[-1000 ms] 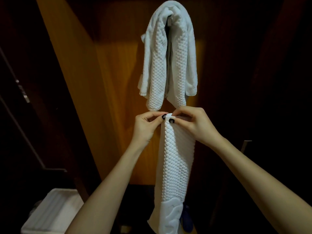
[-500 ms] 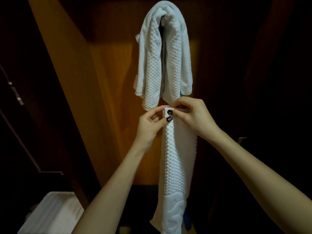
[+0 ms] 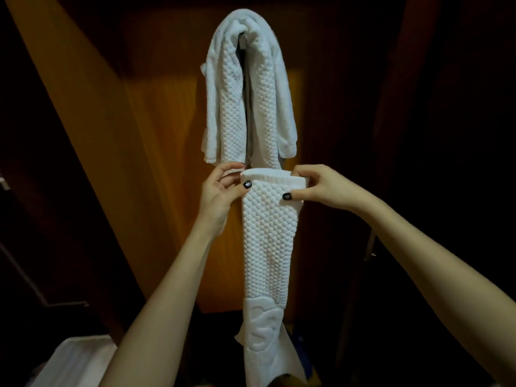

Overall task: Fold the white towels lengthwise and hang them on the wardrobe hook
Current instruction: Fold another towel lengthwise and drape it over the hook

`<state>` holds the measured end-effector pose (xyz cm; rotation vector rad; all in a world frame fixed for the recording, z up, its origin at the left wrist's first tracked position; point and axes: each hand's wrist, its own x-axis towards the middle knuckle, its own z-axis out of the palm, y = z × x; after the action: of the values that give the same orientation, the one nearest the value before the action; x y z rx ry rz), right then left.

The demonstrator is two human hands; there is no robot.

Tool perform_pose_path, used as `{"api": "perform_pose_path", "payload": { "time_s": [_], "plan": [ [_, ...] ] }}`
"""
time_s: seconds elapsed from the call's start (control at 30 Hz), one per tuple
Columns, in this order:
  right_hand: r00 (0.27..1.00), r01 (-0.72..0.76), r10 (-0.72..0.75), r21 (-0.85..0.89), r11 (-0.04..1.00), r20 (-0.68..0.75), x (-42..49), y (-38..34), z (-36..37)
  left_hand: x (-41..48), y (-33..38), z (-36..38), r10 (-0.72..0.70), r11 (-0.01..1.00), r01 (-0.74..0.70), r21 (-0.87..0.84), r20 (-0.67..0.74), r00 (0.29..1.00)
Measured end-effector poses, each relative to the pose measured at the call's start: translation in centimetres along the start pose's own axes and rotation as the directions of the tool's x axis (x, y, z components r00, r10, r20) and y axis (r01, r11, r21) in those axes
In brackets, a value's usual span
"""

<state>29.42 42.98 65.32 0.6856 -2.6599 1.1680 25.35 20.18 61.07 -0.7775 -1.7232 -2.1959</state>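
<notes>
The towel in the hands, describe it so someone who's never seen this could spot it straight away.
Find the lit wooden panel at the wardrobe's back, where one white towel hangs doubled over high up. Below it, a second white towel drops straight down as one long narrow strip. Only this one has its top edge pinched by the left hand and the right hand.

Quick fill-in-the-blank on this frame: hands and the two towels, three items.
1. The left hand and the right hand each pinch the ____ edge of the folded towel.
2. The draped towel hangs directly ____ both hands.
3. Both towels are ____ in colour.

Missing words: top; above; white.
</notes>
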Motion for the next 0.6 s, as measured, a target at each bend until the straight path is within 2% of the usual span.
{"api": "perform_pose_path", "payload": {
  "time_s": [0.1, 0.23, 0.37, 0.47, 0.53, 0.6],
  "plan": [
    [0.998, 0.018, -0.018, 0.0, 1.0, -0.055, 0.3, 0.2, 1.1, 0.1, -0.3, -0.7, 0.033, 0.993, -0.037, 0.114, 0.039, 0.999],
    [0.975, 0.052, -0.059, -0.04, 0.998, -0.215, 0.7, -0.1, 3.0, 0.4, -0.4, -2.0, 0.035, 0.992, -0.029, 0.119, -0.05, 0.998],
    [0.919, 0.115, -0.164, -0.156, 0.981, -0.359, 0.9, -1.1, 3.8, 0.6, 0.4, -2.5, 0.052, 0.988, -0.041, 0.148, -0.072, 0.996],
    [0.844, 0.161, -0.274, -0.269, 0.95, -0.462, 1.6, -1.6, 3.6, 0.5, 1.5, -2.3, 0.181, 0.969, -0.169, 0.182, -0.048, 0.982],
    [0.787, 0.196, -0.273, -0.195, 0.961, -0.553, 2.4, -2.1, 3.5, 0.5, 2.6, -1.6, 0.278, 0.931, -0.272, 0.242, 0.01, 0.961],
    [0.778, 0.225, -0.214, -0.056, 0.973, -0.591, 3.0, -2.3, 3.6, 0.8, 2.9, -0.8, 0.303, 0.888, -0.313, 0.336, 0.084, 0.949]
  ]
}}
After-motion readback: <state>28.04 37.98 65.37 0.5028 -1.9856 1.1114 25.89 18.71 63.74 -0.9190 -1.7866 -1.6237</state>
